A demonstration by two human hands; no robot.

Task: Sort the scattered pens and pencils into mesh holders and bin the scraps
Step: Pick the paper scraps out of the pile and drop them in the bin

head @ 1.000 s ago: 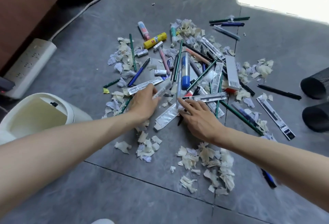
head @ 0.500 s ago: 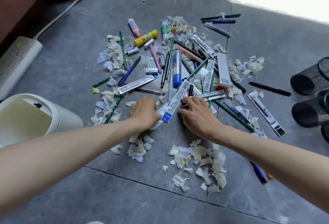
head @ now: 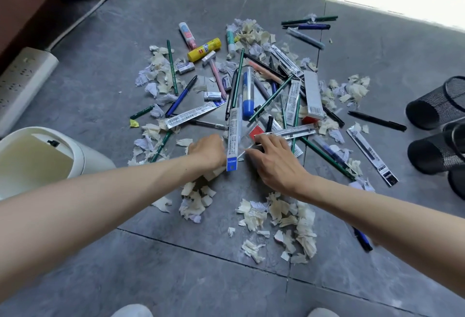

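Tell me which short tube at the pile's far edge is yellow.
The middle glue stick; the tube left of it is pink and white, the tube right of it white with a teal cap.
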